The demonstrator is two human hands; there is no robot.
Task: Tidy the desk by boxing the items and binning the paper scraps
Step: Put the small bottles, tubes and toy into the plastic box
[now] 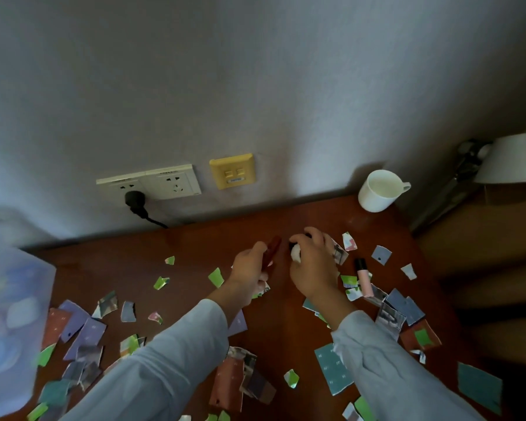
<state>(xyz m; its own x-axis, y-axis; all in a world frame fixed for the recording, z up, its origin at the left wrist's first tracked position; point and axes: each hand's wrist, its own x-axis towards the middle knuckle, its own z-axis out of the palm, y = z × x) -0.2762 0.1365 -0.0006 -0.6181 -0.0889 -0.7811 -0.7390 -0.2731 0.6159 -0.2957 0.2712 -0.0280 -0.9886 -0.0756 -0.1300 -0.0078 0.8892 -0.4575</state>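
Boxing step, we judge; binning not yet begun. A blurred translucent plastic box (16, 299) sits at the far left. Torn coloured paper scraps (85, 332) litter the reddish-brown wooden desk (195, 244). Our left hand (249, 271) curls its fingers round a dark red slim tube (273, 247), mid-desk near the wall. Our right hand (313, 265), just beside it, curls over a small white-and-black object (295, 253). A pink tube with black cap (363, 279) lies to the right among scraps. Next: carry both held items left to the box.

Head camera looks steeply down, close over the desk (195, 238).
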